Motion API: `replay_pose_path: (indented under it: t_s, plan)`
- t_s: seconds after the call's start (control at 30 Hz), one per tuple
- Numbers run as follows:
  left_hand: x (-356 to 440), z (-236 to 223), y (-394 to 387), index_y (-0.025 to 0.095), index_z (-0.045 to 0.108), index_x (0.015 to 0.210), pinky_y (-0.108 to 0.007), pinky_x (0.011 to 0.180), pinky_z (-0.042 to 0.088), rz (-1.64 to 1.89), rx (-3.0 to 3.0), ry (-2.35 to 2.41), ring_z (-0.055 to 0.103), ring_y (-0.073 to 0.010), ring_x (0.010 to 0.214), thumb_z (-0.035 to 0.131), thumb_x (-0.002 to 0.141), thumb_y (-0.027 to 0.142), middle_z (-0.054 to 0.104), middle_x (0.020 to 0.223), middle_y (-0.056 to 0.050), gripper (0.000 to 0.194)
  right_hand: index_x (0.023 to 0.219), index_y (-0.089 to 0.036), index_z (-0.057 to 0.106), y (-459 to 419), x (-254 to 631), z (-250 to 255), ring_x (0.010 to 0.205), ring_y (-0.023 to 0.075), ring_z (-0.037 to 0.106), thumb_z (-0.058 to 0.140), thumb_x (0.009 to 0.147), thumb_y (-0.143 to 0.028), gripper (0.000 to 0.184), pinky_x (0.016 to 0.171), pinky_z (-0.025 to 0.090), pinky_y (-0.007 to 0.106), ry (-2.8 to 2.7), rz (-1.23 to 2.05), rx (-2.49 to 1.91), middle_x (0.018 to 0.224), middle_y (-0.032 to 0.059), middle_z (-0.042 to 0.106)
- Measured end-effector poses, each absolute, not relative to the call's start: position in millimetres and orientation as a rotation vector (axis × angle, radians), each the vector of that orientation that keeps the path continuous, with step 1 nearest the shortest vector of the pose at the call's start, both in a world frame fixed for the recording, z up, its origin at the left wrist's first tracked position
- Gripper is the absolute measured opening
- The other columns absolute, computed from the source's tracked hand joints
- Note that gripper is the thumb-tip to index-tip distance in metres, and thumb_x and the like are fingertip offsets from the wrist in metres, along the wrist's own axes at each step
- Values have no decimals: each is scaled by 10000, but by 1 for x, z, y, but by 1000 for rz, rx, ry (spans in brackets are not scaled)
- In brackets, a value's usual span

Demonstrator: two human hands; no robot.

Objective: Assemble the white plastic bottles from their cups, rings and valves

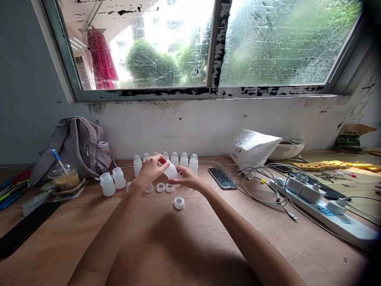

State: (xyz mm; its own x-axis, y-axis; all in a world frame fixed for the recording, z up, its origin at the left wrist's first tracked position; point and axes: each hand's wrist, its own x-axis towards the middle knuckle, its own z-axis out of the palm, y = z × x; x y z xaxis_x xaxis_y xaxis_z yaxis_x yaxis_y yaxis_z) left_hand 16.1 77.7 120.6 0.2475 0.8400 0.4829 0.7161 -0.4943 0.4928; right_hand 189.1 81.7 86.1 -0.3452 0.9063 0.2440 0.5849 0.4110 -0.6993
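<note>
Over a brown table (139, 246), a frosted bottle (172, 172) tilts, probably light, smooth and slightly yielding, best held round its body. The left hand (151, 170) pinches its upper end with bent fingers; the right hand (189, 178), half-curled, grips its lower side. White rings (161, 190) lie near.

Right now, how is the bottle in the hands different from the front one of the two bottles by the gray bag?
The held bottle leans over, but the front bottle stands upright. The held bottle is between the left hand and the right hand, while the front bottle sits on the table near the gray bag, with no hand on it. Both bottles look whitish and cloudy.
</note>
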Motion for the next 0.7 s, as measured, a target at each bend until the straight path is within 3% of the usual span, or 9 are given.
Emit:
replay_pose_path:
  t_s: [0.13,0.33,0.53,0.7]
  plan:
    - [8,125,79,221,591,743,-266,661,398,1012,2381,1534,524,-174,794,503,746,441,578,849,-10,237,756,-185,521,85,185,80,690,174,493,648,597,-514,387,559,373,267,-2099,562,-1211,751,16,533]
    - [-22,134,88,226,599,751,-279,742,392,954,2457,1654,517,-189,858,512,739,397,569,846,-11,192,1082,-195,463,92,186,73,799,169,518,598,671,-510,535,644,430,277,-2036,586,-1161,934,58,541]
    - [-81,132,108,216,613,751,-286,779,386,964,2389,1970,505,-216,898,534,721,372,593,895,-27,177,936,-178,555,90,191,80,802,168,535,583,730,-395,300,645,425,260,-2138,534,-1314,893,59,570]
    - [-109,115,126,209,618,762,-293,814,378,988,2331,2154,485,-229,933,543,722,354,589,942,-48,168,872,-179,587,83,188,84,760,161,547,583,744,-350,213,617,404,236,-2248,480,-1378,828,48,588]
